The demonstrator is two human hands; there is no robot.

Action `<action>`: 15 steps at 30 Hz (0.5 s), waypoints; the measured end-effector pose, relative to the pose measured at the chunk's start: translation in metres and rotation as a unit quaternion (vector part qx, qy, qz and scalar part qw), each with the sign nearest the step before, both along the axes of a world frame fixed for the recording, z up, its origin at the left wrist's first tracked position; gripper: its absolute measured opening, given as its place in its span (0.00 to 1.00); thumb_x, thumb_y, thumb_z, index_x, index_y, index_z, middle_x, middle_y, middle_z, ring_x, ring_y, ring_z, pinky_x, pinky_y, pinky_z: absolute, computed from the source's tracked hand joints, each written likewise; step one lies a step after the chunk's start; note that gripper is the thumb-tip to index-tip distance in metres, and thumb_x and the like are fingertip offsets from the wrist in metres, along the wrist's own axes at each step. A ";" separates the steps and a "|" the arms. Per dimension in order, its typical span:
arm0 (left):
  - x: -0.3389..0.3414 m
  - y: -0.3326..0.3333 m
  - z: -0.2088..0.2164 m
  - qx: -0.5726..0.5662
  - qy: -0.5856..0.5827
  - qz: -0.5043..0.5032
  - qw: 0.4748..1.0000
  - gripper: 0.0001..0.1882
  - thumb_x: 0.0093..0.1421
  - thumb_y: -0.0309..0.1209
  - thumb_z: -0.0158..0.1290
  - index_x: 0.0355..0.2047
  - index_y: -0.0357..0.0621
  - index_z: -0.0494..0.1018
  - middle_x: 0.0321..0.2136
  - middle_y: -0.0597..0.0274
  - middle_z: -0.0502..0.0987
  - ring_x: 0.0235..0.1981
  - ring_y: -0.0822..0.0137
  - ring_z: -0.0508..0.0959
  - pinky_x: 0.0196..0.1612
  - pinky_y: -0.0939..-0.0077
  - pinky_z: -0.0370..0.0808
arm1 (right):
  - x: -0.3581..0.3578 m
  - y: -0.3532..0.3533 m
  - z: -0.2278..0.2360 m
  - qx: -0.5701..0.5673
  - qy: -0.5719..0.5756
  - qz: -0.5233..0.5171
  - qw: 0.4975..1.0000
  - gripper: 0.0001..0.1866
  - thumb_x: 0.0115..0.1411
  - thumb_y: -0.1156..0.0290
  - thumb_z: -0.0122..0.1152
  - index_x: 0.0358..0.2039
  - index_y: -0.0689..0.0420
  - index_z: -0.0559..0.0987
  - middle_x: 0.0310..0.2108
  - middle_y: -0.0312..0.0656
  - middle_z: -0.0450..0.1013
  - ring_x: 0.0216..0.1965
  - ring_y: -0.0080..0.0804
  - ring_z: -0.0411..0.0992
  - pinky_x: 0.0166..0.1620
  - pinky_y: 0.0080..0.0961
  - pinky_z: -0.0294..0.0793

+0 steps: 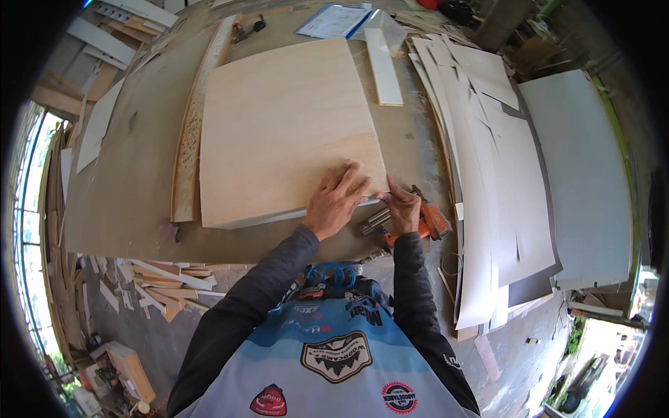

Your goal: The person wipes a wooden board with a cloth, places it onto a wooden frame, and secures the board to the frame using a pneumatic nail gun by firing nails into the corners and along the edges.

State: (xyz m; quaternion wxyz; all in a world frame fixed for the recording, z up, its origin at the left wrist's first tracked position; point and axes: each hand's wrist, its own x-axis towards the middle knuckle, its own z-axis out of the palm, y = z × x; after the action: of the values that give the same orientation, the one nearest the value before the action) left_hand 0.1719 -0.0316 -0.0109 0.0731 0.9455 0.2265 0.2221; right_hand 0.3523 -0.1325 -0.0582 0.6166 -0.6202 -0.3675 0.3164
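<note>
A large pale wooden panel box (279, 111), with a light plywood top and a white near side, lies on the workbench before me. My left hand (336, 202) rests on its top close to the near edge, fingers stretched out and slightly apart. At the near right corner my right hand (401, 207) is closed, with thumb and forefinger at the corner edge; its other fingers are curled. An orange nail gun (435, 221) lies on the bench beside and partly behind my right hand, not gripped as far as I can see.
Left of the box lies a long wooden strip (187, 167); a white board (385, 73) lies right of it. Behind are a blue-edged folder (333, 21) and a small tool (240, 31). Stacked white sheets (509, 195) stand at the right. Wood offcuts (171, 282) lie below the bench's near edge.
</note>
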 end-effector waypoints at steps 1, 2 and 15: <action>-0.002 -0.001 0.001 -0.002 0.003 0.004 1.000 0.24 0.65 0.41 0.54 0.61 0.54 0.72 0.65 0.52 0.64 0.69 0.52 0.60 0.69 0.50 0.57 | 0.003 -0.002 0.004 -0.005 -0.016 0.002 1.000 0.27 0.57 0.78 0.71 0.58 0.60 0.77 0.38 0.35 0.83 0.37 0.12 0.71 0.47 0.16 0.73; -0.002 -0.002 0.001 -0.013 0.002 0.009 1.000 0.24 0.65 0.41 0.54 0.62 0.55 0.72 0.65 0.53 0.64 0.69 0.53 0.60 0.70 0.50 0.57 | 0.004 -0.003 0.005 -0.011 -0.033 0.005 0.999 0.26 0.57 0.77 0.70 0.58 0.60 0.77 0.38 0.36 0.83 0.37 0.12 0.71 0.47 0.16 0.73; 0.002 -0.010 -0.001 -0.048 -0.022 0.026 0.998 0.25 0.65 0.39 0.54 0.63 0.53 0.71 0.66 0.53 0.64 0.70 0.53 0.60 0.72 0.52 0.55 | 0.006 -0.004 -0.003 0.022 -0.055 -0.005 0.998 0.24 0.56 0.78 0.71 0.55 0.56 0.80 0.44 0.37 0.82 0.40 0.12 0.71 0.50 0.17 0.72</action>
State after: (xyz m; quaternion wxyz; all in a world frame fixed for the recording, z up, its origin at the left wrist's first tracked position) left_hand 0.1735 -0.0416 -0.0115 0.1175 0.9297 0.2593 0.2338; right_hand 0.3588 -0.1368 -0.0611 0.6107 -0.6247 -0.4048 0.2700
